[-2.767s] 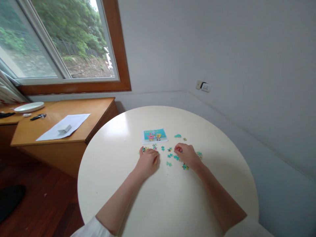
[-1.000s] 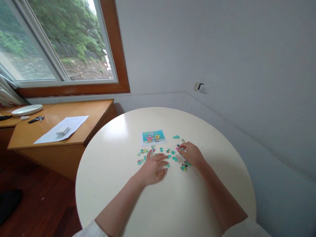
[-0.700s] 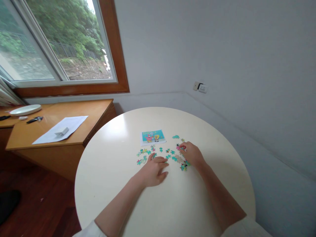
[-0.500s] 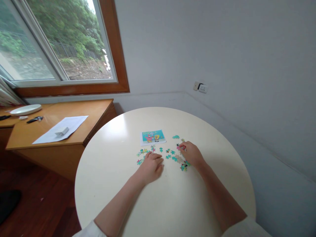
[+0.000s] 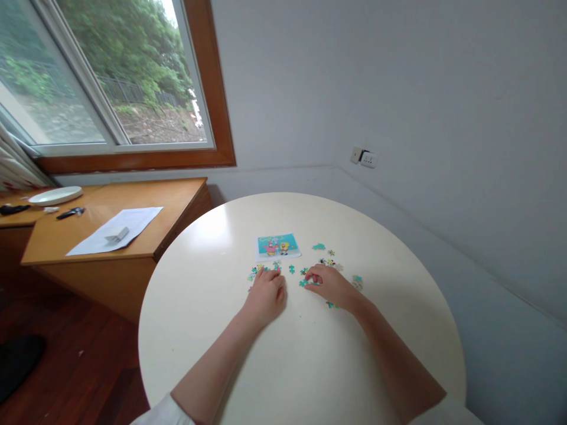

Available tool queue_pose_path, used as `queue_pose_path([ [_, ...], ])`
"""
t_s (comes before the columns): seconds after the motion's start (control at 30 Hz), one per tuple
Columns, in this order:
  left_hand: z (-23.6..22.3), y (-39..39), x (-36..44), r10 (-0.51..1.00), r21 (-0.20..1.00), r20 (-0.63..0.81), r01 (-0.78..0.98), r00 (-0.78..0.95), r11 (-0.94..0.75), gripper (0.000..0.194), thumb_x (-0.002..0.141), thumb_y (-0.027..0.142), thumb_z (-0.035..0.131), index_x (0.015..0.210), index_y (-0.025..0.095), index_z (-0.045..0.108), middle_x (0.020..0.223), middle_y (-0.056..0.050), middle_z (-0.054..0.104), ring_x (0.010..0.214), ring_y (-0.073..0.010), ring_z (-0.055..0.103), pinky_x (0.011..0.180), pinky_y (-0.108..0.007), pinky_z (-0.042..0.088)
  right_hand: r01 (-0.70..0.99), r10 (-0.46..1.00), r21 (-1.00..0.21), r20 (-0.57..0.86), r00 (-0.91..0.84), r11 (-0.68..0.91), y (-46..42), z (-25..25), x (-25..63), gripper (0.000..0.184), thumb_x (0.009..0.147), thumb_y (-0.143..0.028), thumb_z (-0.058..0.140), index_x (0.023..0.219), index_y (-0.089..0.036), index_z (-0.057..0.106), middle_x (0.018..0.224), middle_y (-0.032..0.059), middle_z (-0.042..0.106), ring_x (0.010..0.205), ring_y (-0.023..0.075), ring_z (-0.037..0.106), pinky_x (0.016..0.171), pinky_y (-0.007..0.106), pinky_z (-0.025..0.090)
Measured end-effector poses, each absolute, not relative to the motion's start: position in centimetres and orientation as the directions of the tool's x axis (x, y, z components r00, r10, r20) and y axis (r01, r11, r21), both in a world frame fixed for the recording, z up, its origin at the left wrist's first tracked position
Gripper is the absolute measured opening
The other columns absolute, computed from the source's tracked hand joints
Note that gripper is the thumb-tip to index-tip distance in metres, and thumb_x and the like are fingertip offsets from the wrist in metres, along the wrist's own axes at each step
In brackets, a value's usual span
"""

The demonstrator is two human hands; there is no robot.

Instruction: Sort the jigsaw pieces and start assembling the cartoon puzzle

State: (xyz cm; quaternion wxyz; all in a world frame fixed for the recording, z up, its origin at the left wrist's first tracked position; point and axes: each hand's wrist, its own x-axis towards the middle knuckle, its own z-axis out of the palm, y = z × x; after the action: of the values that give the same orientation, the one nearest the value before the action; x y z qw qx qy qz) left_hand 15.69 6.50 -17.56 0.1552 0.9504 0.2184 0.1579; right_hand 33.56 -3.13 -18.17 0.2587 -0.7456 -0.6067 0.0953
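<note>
My left hand (image 5: 266,294) lies low over a group of jigsaw pieces (image 5: 257,270), its fingers slightly bent and resting near the table, covering some of them. My right hand (image 5: 331,284) hovers over the middle of the pieces. Its thumb and index finger are apart, with a teal jigsaw piece (image 5: 303,283) at their tips; the fingers do not look closed on it. Above the left hand is a picture card (image 5: 278,247) with a pink and a yellow cartoon figure. One teal piece (image 5: 292,269) sits between the hands.
All this is on a round cream table (image 5: 283,366). More pieces lie to the right, including a teal joined-looking piece (image 5: 318,247) and a pale cluster (image 5: 357,282). A wooden desk (image 5: 177,200) with paper (image 5: 137,219) and a white plate (image 5: 55,196) stands left.
My right hand has moved left and toward me, away from the pink piece it was pinching, to the teal pieces. My left hand has shifted slightly left. The view has turned slightly.
</note>
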Motion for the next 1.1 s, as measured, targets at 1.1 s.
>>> queue_pose_path([
  [1.1,-18.1,6.7,15.6,0.51,0.401,0.258,0.389,0.821,-0.829,0.03,0.082,0.021,0.044,0.11,0.017,0.054,0.113,-0.012,0.056,0.111,-0.0232,0.05,0.109,-0.05,0.02,0.862,0.868,-0.507,0.418,0.27,-0.024,-2.1,-19.2,32.1,0.032,0.08,-0.005,0.038,0.092,-0.015,0.065,0.095,0.0083,0.067,0.089,0.017,0.061,0.085,0.031,0.045],
])
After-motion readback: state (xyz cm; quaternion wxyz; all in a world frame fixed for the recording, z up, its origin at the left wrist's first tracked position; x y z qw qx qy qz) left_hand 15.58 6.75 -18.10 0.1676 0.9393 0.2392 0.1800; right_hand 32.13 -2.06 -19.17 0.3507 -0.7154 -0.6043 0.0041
